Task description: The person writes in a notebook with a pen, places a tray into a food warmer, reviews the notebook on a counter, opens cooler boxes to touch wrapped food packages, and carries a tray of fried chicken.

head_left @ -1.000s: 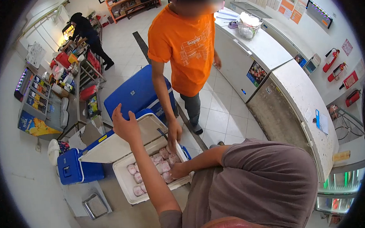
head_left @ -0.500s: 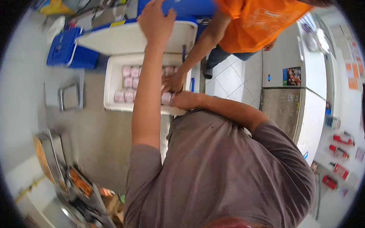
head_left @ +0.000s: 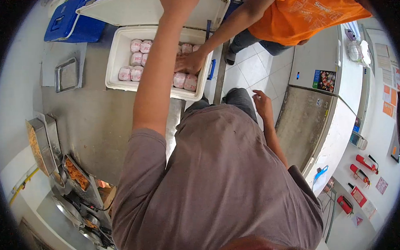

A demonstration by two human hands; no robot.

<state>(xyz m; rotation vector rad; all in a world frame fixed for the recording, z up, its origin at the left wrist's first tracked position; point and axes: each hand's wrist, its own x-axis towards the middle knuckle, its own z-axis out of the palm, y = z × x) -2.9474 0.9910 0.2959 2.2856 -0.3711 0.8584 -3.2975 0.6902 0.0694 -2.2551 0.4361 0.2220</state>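
A white-lined cooler box [head_left: 111,68] stands open, holding several round packages [head_left: 136,59] in white paper with red print. My left arm reaches across the box, and my left hand [head_left: 178,2] is at its raised lid [head_left: 130,13]; the fingers are cut off by the top of the view. My right hand [head_left: 263,104] hangs beside my right hip, away from the box, holding nothing, its fingers loosely apart. Inside the box, the hand [head_left: 191,62] of a person in an orange shirt rests at the packages; its fingertips are partly hidden.
The box stands on a metal table [head_left: 98,119] with a small metal tray [head_left: 66,75]. Another blue cooler [head_left: 64,19] is behind it. A tray of orange-brown food [head_left: 76,172] and metal pans lie at lower left. A fridge-like cabinet [head_left: 305,121] stands to my right.
My right hand has left the packages at the box's near right corner and dropped to my side. My left hand now shows higher in the view. The other person's hand stays in the box.
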